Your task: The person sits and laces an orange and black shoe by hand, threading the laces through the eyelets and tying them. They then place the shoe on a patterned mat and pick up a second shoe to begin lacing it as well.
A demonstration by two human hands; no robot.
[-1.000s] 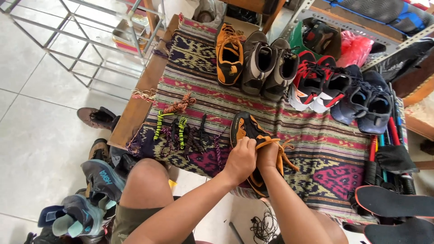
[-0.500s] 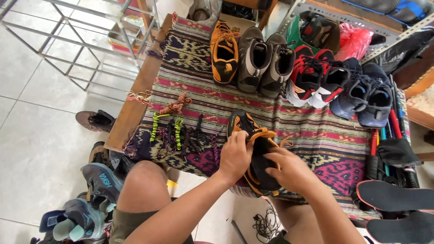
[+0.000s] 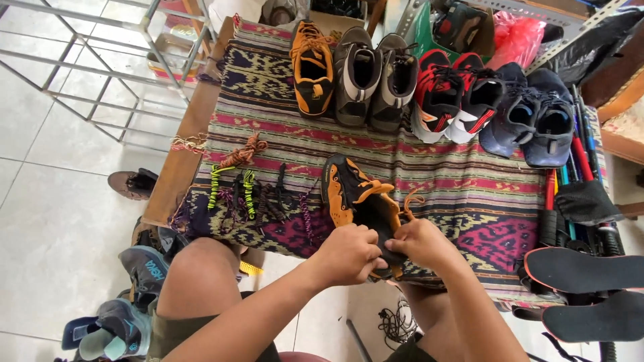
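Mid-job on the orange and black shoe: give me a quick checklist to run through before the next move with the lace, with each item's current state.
1. Both hands on the shoe: ok. Left hand and right hand grip the near end of the orange and black shoe.
2. Shoe supported: ok, it lies on the patterned woven cloth.
3. Orange lace free: ok, a loop shows beside the right hand.
4. Lace threaded through every eyelet: cannot tell, the hands cover them.
5. Spare laces within reach: ok, laid out left of the shoe.
6. Matching orange shoe present: ok, in the back row.
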